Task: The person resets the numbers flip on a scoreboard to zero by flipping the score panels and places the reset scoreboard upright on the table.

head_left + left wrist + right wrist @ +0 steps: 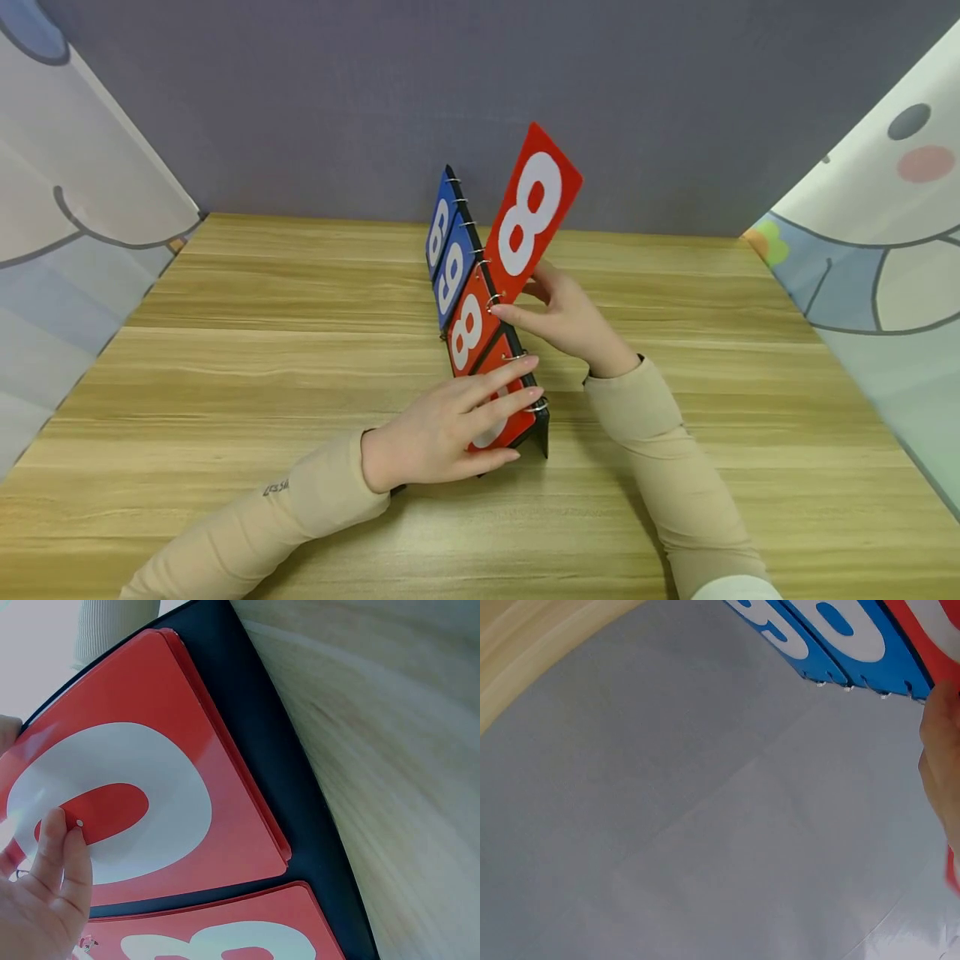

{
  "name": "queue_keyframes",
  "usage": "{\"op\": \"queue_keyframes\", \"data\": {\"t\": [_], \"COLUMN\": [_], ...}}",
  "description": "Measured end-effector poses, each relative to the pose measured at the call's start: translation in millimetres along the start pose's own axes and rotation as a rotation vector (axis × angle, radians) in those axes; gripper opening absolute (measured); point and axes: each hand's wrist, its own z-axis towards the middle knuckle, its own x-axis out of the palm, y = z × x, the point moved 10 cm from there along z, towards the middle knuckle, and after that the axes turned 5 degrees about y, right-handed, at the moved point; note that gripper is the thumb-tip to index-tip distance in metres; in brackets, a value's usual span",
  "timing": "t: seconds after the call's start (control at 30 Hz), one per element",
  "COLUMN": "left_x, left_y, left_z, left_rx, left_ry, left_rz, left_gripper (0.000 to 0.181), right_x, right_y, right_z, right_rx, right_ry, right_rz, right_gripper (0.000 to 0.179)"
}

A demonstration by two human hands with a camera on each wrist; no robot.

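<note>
A tabletop flip scoreboard (pixel 459 321) stands on the table, its black frame holding ringed number cards. My left hand (pixel 457 425) lies across the near end, over a red 0 card (pixel 161 682). Its fingers stretch straight to the ringed top edge, the thumb near the end of the board. My right hand (pixel 566 321) holds a raised red 8 card (pixel 551 217) by its ringed lower end, thumb in front and other fingers partly hidden behind. Below that card another red 8 card (pixel 467 331) lies against the frame. Only part of the right hand shows in the right wrist view.
Blue number cards (pixel 452 271) hang at the scoreboard's far end. The wooden table (pixel 285 358) extends on both sides. A grey panel (pixel 315 125) rises behind it, and printed cartoon panels (pixel 862 275) flank the left and right.
</note>
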Motion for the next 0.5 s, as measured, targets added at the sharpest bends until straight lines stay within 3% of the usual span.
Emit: {"op": "queue_keyframes", "data": {"t": [0.17, 0.3, 0.5], "left_x": [-0.1, -0.3, -1.8], "left_y": [0.0, 0.4, -0.3], "left_z": [-0.4, -1.1, -0.6], "left_rx": [0.006, 0.009, 0.011], "left_ry": [-0.003, -0.006, -0.022], "left_rz": [0.006, 0.025, 0.052], "left_gripper": [0.078, 0.072, 0.072], "right_x": [4.4, 2.8, 3.2], "right_y": [8.2, 13.3, 28.7], "right_z": [1.2, 0.8, -3.1], "right_rx": [-0.09, -0.152, -0.338], "right_ry": [0.017, -0.015, -0.092], "right_rz": [-0.044, -0.119, -0.243], "right_gripper": [0.051, 0.044, 0.023]}}
